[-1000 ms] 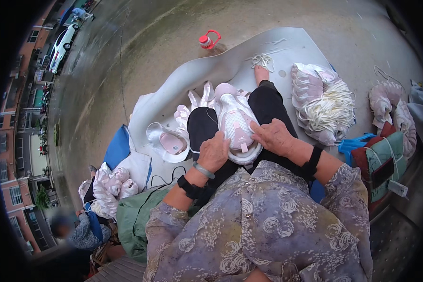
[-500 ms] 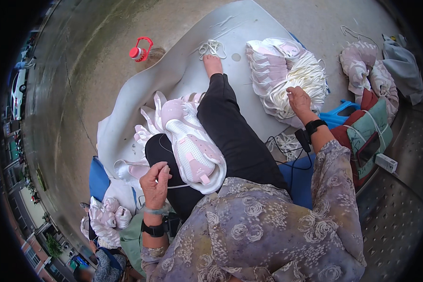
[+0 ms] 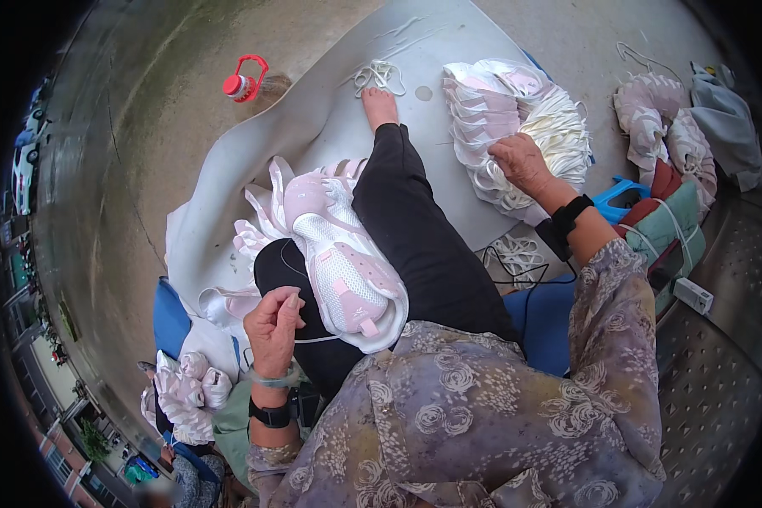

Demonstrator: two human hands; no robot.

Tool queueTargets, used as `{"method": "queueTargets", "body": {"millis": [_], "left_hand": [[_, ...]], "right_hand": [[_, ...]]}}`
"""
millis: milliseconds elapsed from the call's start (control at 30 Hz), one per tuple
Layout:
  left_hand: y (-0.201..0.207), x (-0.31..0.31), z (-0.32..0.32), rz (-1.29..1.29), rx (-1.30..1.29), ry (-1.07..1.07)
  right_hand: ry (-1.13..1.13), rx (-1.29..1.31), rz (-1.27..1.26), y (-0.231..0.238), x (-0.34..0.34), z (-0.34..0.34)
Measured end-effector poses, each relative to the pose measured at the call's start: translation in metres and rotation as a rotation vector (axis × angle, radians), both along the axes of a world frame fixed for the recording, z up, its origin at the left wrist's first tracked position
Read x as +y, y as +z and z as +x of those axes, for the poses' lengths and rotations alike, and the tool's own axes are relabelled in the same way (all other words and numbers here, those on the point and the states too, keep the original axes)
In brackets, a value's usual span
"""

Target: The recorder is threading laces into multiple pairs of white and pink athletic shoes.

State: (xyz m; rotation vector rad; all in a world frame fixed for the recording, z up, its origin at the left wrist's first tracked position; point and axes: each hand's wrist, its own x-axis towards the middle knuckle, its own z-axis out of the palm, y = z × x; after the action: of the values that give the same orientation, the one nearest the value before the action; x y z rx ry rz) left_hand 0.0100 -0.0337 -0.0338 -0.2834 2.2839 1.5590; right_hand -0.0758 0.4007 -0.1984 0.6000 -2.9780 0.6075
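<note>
A white and pink shoe upper (image 3: 339,254) lies across my left thigh, its heel end toward my body. Beside its heel is my left hand (image 3: 273,326), fingers curled and thumb pressed to them; what they hold, if anything, is too small to make out. A thin white cord (image 3: 317,340) runs between that hand's wrist and the upper. My right hand (image 3: 521,162) hangs over a pile of stacked shoe uppers (image 3: 483,106) and white laces (image 3: 559,131). Its fingertips are pinched together, and anything between them cannot be made out.
More pink and white shoe pieces (image 3: 267,203) lie left of my thigh. A grey mat (image 3: 432,51) spreads under my bare foot (image 3: 379,108), near loose laces (image 3: 381,74). A red-capped bottle (image 3: 244,86) stands beyond its edge. At right are a tied green bundle (image 3: 673,222) and bundled uppers (image 3: 648,102).
My right hand has moved left and slightly up over the pile, its fingers drawing into a pinch. My left hand has shifted a little left and up. The upper stays on my thigh.
</note>
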Motion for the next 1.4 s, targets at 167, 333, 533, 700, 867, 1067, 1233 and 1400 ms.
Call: {"method": "queueTargets", "body": {"millis": [167,333,533,700,867,1067,1233,1400], "left_hand": [[0.017,0.046,-0.016,0.482,-0.007,-0.090],[0.045,0.079,-0.016,0.893,-0.313,-0.303],[0.039,0.012,-0.004,0.564,-0.169,-0.503],[0.038,-0.042,0.003,0.351,-0.216,-0.270],[0.019,-0.010,-0.006,0.267,-0.150,-0.384],[0.006,0.017,-0.010,0.074,0.362,-0.452],[0.004,0.013,-0.012,-0.170,0.382,-0.442],[-0.011,0.008,-0.009,-0.159,0.439,-0.428]], "right_hand": [[0.256,0.094,-0.440,0.128,-0.121,0.030],[0.380,0.447,-0.586,0.213,-0.174,0.070],[-0.227,0.161,-0.814,0.183,-0.097,0.049],[-0.629,0.221,-0.482,0.088,0.012,0.016],[-0.372,0.105,-0.051,0.061,-0.022,0.020],[0.456,-0.235,-0.812,0.149,-0.216,0.049],[0.367,-0.427,-0.794,0.153,-0.223,0.048],[0.260,-0.417,-0.703,0.136,-0.219,0.041]]}}
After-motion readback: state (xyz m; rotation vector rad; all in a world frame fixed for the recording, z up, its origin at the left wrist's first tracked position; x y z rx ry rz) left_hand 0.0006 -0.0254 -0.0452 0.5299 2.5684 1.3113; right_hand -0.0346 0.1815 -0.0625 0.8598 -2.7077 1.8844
